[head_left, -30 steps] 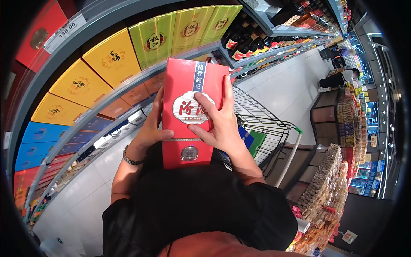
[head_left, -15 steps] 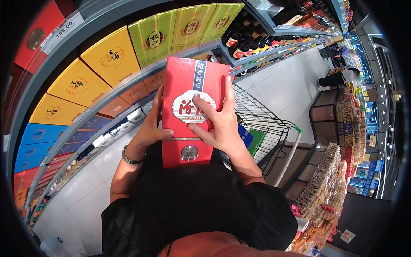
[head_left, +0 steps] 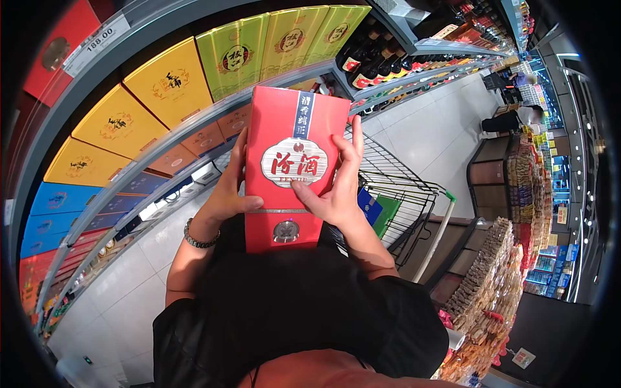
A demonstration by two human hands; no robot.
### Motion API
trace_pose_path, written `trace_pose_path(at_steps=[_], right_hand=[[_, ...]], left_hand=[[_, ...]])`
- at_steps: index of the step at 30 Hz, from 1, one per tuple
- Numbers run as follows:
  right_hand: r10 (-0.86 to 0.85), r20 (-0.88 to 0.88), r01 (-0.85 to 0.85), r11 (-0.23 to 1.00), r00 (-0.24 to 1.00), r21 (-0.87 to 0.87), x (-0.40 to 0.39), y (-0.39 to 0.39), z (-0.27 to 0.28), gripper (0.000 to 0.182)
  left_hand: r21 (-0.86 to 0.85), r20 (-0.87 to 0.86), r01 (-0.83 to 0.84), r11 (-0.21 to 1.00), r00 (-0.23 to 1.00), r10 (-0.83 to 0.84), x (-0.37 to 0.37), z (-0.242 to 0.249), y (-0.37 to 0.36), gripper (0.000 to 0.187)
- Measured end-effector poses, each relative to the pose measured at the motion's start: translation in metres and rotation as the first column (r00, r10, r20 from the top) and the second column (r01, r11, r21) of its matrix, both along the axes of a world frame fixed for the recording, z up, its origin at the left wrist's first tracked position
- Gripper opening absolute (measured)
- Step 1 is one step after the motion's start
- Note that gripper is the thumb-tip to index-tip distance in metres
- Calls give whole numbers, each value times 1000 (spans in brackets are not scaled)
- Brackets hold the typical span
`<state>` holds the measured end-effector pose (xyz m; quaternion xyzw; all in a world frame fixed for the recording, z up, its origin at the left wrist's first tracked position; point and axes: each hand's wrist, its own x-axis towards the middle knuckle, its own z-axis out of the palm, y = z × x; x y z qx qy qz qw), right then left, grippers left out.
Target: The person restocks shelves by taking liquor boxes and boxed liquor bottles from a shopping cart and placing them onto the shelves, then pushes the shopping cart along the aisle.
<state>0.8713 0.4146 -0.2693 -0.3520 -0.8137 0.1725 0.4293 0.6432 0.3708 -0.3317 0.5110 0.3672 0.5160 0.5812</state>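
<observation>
Red cardboard box (head_left: 291,169): before the torso, printed face up, seemingly for viewing.
Left hand (head_left: 228,193): clasping one side, steadying it.
Right hand (head_left: 341,196): gripping the other, label readable.
Black wire trolley (head_left: 409,194): beyond, handy.

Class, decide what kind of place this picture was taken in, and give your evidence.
Most likely a supermarket's liquor section: matching boxes line the shelves, a price tag reads 188.00, and a wire shopping cart stands nearby.

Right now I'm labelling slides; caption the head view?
Both hands hold a red box beside shelved yellow boxes.
</observation>
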Motion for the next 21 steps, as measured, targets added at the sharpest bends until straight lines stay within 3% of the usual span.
trace_pose_path(at_steps=[1,3,4,6,7,9,11,13,14,16,19,21], right_hand=[[0,0,0,1000,1000,0,0,3,-10,98],[88,-369,-159,973,925,-165,-5,6,-25,94],[89,-369,-159,973,925,-164,-6,5,-28,94],[8,-623,-350,833,783,-429,-7,2,-28,95],[7,-622,-348,834,783,-428,-5,2,-30,95],[-206,-749,-617,453,630,-644,2,3,-40,93],[-192,-747,-630,428,637,-648,6,5,-55,92],[-283,-795,-707,364,536,-606,10,6,-68,71],[-283,-794,-707,363,537,-607,17,8,-80,71],[-223,-879,-850,243,421,-468,28,13,-101,78],[-266,-852,-802,297,452,-518,28,14,-102,76],[-316,-821,-759,325,475,-564,22,14,-101,81]], left_hand=[[0,0,0,1000,1000,0,0,0,0,138],[17,-13,0,1000,1000,0,0,0,0,138],[17,-12,0,1000,1000,1,1,0,0,138],[9,-3,7,1000,1000,-7,1,-1,0,138],[10,-2,9,1000,1000,-9,2,-2,0,138],[15,-15,1,1000,1000,-1,2,-5,0,139],[16,-10,2,1000,1000,-2,2,-5,0,139],[16,-6,3,1000,1000,-3,2,-7,1,139],[28,-16,3,1000,1000,-3,2,-9,1,139],[39,-25,1,999,1000,0,3,-8,1,138],[24,-22,-14,1000,1000,15,12,-1,-1,135],[110,-295,-118,987,944,145,19,2,-4,129]])
